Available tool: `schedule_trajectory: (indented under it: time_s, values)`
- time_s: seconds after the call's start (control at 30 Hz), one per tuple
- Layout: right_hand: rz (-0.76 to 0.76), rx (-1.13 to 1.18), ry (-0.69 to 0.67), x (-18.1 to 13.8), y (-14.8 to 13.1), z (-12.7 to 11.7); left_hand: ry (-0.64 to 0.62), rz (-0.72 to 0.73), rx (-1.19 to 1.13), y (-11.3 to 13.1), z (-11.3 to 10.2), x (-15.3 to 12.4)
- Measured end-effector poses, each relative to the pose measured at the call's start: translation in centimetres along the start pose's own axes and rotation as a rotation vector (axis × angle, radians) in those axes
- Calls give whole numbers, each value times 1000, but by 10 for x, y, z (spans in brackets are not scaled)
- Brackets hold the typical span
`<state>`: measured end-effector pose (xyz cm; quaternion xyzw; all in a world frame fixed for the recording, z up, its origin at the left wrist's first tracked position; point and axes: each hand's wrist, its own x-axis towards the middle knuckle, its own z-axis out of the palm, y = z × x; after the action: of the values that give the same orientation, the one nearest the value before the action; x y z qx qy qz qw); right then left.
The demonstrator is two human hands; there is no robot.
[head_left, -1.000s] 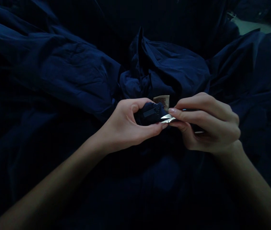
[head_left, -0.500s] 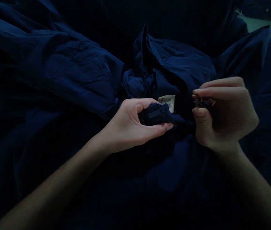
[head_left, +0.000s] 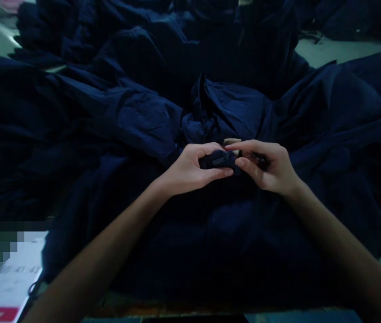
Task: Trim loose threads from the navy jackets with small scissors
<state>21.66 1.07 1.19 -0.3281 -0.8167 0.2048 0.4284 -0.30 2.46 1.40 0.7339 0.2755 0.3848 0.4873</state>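
Note:
A navy garment (head_left: 234, 233) lies spread in front of me in loose folds. My left hand (head_left: 190, 169) grips a bunched fold (head_left: 220, 160) of it between thumb and fingers, with a short dark strip showing on top. Against the right end of that fold, my right hand (head_left: 267, 163) has its thumb and index fingertips close to the cloth. A small dark object (head_left: 259, 159) sits in the curl of the right fingers, too shaded to name. Behind the fingertips a pale printed label (head_left: 232, 141) sticks up, partly covered.
At the lower left lies a lit phone-like screen (head_left: 11, 278) with digits and a red bar. More dark cloth (head_left: 42, 36) is heaped at the back left. The pale table surface (head_left: 331, 54) shows at the back right.
My right hand has moved left, from apart to up against the fold in my left hand. The view has widened, bringing the screen and the table's front edge into sight.

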Motion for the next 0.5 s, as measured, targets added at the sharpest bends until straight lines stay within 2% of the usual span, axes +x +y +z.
schedule_trajectory:
  time_s: [0.13,0.3,0.4,0.5]
  values:
    - [-52,-16,25,-1,-1,2,60,87,111,-7,2,-2]
    - [-40,-154,-18,3,-12,-2,222,143,351,-4,6,-2]
    - [-31,-274,-80,9,-32,-17,278,118,501,20,4,-7]
    - [-1,-349,-205,12,-64,-41,189,61,624,58,-12,-20]
